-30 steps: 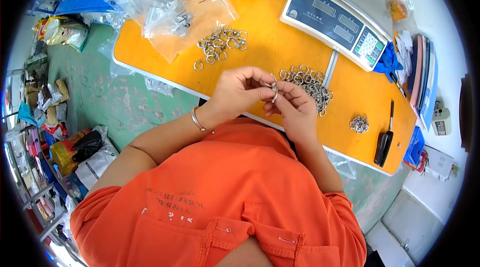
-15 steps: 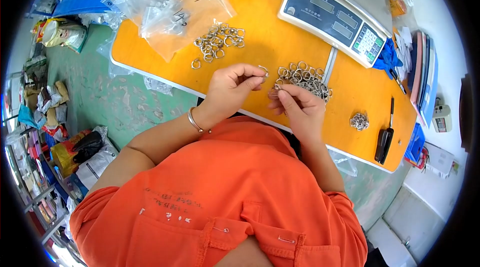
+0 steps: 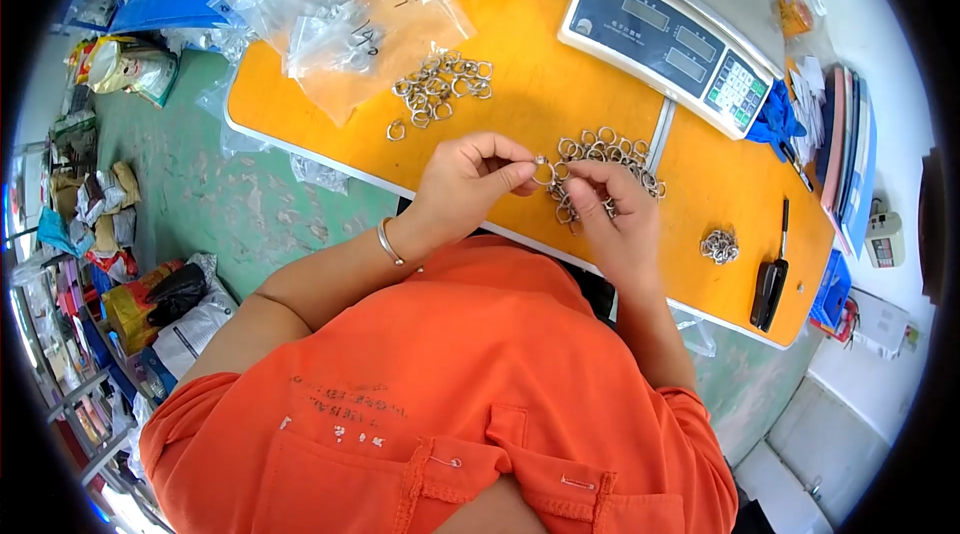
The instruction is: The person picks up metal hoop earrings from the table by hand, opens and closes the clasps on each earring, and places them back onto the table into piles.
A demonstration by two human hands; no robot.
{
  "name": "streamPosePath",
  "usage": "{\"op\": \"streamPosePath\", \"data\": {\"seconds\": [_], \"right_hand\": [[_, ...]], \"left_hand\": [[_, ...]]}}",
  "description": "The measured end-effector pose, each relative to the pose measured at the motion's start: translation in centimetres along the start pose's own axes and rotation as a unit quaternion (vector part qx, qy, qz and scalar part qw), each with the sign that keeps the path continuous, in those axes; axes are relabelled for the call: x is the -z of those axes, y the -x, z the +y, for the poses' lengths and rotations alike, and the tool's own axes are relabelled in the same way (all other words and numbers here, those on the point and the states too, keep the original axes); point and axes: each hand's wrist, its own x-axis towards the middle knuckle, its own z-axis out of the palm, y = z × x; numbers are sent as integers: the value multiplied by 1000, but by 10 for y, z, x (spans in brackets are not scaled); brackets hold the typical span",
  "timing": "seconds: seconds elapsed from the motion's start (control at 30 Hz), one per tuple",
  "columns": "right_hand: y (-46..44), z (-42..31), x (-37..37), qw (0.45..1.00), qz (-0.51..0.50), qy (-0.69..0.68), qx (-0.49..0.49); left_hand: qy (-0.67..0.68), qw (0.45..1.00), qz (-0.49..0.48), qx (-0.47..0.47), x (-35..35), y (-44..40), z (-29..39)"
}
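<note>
Between thumb and index finger, my left hand (image 3: 478,174) pinches a small silver metal ring (image 3: 542,172). My right hand (image 3: 615,209) is closed in a loose pinch at the ring's right side, its fingertips almost meeting the left ones. A second ring seems to be at the right fingertips, though they partly hide it. Just behind and beneath the right hand lies a pile of metal rings (image 3: 605,146). Another group of rings (image 3: 440,89) is spread on the table beyond my left hand, with one single ring (image 3: 396,130) apart from it.
Clear plastic bags (image 3: 350,44) lie at the back left of the yellow table (image 3: 520,54). A counting scale (image 3: 670,34) stands at the back right. On the right are a small cluster of rings (image 3: 719,246), a black-handled tool (image 3: 769,289) and upright folders (image 3: 850,144).
My hands have come together: the left moved slightly right and down with its ring, so the ring now meets the right fingertips. The right hand's fingers have shifted slightly right and spread a little.
</note>
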Motion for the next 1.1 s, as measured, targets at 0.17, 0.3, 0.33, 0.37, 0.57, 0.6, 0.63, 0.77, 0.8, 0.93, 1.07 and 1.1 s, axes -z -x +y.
{"op": "streamPosePath", "data": {"seconds": [0.17,0.3,0.33,0.37,0.57,0.6,0.63,0.77,0.8,0.93,1.07,1.1], "right_hand": [[2,-4,-11,994,-19,-104,5],[4,3,-12,993,-19,-117,-10],[4,3,-11,993,-19,-116,-10],[3,3,-10,971,-29,-220,-89],[0,15,4,817,-146,-500,-246],[1,16,5,793,-172,-523,-262],[1,17,6,793,-170,-523,-263],[1,23,6,747,-198,-575,-270],[1,23,6,735,-207,-587,-269],[0,23,5,727,-212,-595,-270],[-2,23,13,932,-124,-309,-141],[-3,25,17,998,-52,-45,-6]], "left_hand": [[-10,998,-25,-51,-1,2,-1],[-62,988,-53,-134,0,3,-3],[-61,988,-54,-134,0,4,-2],[-78,984,-62,-145,0,4,-1],[-219,961,28,-166,30,-2,-2],[-305,932,76,-181,40,-3,0],[-304,933,74,-180,52,-4,0],[-478,837,209,-164,86,-1,-4],[-504,816,241,-147,92,1,-6],[-528,806,200,-180,102,1,-21],[-498,829,162,-195,85,-3,-17],[-479,848,150,-170,81,-3,-16]]}}
